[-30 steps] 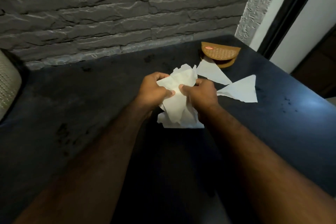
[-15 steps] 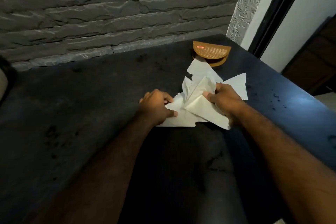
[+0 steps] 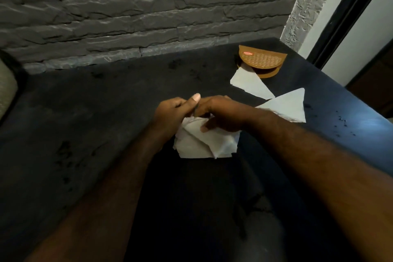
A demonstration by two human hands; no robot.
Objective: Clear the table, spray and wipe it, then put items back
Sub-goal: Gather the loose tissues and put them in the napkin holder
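Note:
A bundle of white paper napkins (image 3: pixel 204 144) is pressed against the dark table (image 3: pixel 89 125) at its middle. My left hand (image 3: pixel 172 112) grips the bundle's upper left, thumb raised. My right hand (image 3: pixel 221 115) lies over its top, fingers curled onto the paper. Two more white triangular napkins lie to the right: one (image 3: pixel 248 83) by the holder, the other (image 3: pixel 285 106) partly behind my right forearm. A brown semicircular napkin holder (image 3: pixel 261 61) stands at the table's far right corner.
A grey stone-brick wall (image 3: pixel 148 10) runs along the table's far edge. The table's right edge drops toward a dark door frame (image 3: pixel 344 19). A pale cushion-like shape (image 3: pixel 6 87) shows at the far left. Dark specks dot the table near its right edge.
My two hands have come together over the napkins and gathered them into one bundle. The piece my right hand held out to the right is now folded in under both hands.

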